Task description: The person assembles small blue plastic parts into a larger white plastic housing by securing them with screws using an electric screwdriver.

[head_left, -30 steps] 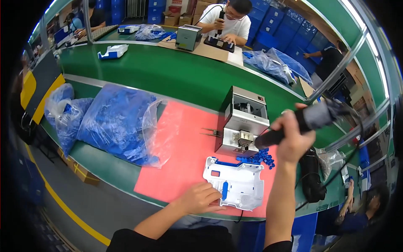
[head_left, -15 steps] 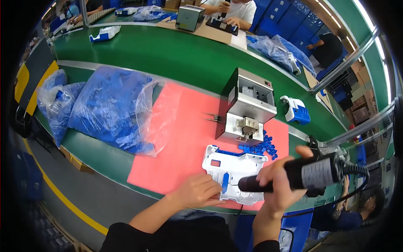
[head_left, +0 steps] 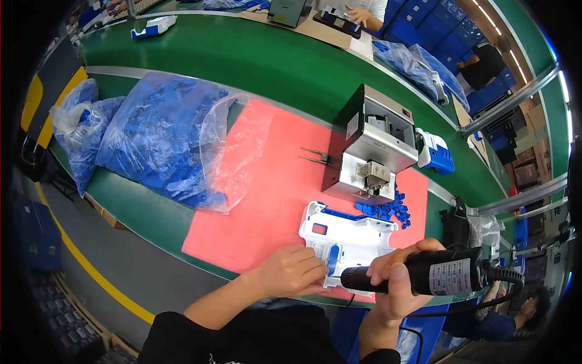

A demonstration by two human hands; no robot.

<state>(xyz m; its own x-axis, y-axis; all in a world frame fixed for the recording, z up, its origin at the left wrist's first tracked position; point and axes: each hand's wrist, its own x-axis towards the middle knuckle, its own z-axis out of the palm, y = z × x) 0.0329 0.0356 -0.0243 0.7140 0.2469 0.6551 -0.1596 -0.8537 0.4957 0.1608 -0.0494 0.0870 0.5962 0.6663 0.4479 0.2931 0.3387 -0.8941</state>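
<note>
- White shell point(head_left: 359, 244) lies on the pink mat point(head_left: 279, 176), open side up, its blue-trimmed edge facing about 12 o'clock.
- Black electric screwdriver point(head_left: 422, 270) has its long axis nearly 9-to-3 o'clock: nose at 9, over the shell beside its blue strip point(head_left: 333, 258); cable point(head_left: 515, 278) at 3.
- Right hand point(head_left: 394, 280): fingers wrapped around the screwdriver.
- Left hand point(head_left: 295, 271): bent fingers at the shell's 8 o'clock corner; cannot tell whether they pinch it.
- One second ago the screwdriver was raised beside the metal machine point(head_left: 379, 148); the left hand has stayed at that corner.
</note>
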